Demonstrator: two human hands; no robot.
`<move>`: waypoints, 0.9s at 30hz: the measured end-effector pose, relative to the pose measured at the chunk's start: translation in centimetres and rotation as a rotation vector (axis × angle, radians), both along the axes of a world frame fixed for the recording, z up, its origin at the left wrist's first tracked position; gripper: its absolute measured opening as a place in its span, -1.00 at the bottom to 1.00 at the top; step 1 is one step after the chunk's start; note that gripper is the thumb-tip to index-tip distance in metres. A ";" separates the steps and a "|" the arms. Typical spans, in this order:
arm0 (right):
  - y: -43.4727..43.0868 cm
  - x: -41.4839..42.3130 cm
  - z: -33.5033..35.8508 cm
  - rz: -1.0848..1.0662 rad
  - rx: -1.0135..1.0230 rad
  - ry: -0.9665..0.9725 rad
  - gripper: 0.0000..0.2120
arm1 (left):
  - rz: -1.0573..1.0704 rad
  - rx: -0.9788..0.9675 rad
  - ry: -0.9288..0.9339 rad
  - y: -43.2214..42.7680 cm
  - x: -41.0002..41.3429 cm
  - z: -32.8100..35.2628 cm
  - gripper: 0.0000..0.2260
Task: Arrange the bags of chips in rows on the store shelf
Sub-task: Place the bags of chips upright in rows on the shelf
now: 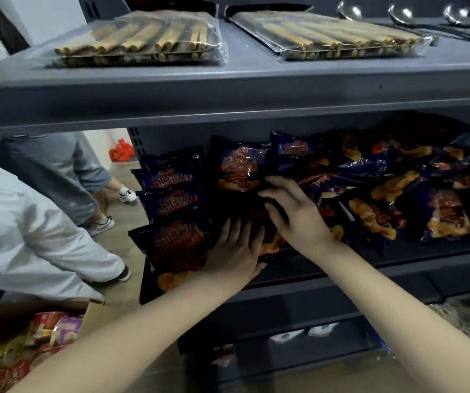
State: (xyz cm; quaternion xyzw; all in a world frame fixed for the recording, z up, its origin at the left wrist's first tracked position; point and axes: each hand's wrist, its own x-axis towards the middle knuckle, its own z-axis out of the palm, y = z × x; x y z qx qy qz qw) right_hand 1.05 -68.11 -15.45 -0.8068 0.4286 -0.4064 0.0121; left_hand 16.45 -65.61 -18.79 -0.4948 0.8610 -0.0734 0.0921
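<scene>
Dark blue chip bags with red print fill the middle shelf (pixel 398 260). At the left a neat row of bags (pixel 171 204) runs front to back. A second row starts beside it with an upright bag (pixel 238 168). To the right lies a loose heap of bags (pixel 398 191). My left hand (pixel 235 252) rests flat, fingers spread, on a bag (pixel 256 219) at the front of the second row. My right hand (pixel 296 211) curls its fingers over the far edge of that same bag.
The shelf above (pixel 228 89) carries two clear packs of wafer sticks (pixel 140 41) and ladles (pixel 403 17). People in white and grey clothes (pixel 29 222) stand close at the left. A cardboard box (pixel 92 319) of snack packets sits at the lower left.
</scene>
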 end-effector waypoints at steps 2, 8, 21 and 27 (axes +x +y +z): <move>2.0 -1.1 -2.5 -0.036 0.027 0.075 -0.72 | 0.025 -0.041 -0.005 0.4 0.4 -0.2 -0.36; 4.8 -2.5 -7.1 -0.085 0.271 0.374 -0.53 | 0.011 -0.057 -0.011 0.4 0.6 -0.2 -0.36; 1.9 0.2 -3.0 -0.235 0.639 0.166 -0.53 | 0.001 -0.055 0.005 0.3 0.5 -0.8 -0.30; -1.0 1.7 -2.9 -0.252 0.739 0.013 -0.39 | 0.042 -0.081 0.004 0.0 0.5 -0.8 -0.30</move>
